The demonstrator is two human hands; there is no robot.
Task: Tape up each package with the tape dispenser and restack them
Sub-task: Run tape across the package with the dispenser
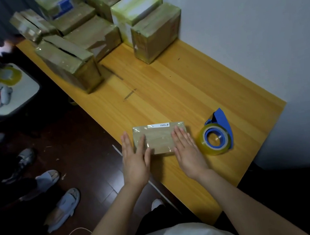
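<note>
Wooden table (175, 86) — package (159, 139) under left hand (136, 159), right hand (187, 150).

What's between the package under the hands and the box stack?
Head view: only bare table, with dark scuff marks, between the package and the box stack.

Tape dispenser (216, 138) right of package (159, 140); apparent stacks of boxes (156, 31) behind.
</note>
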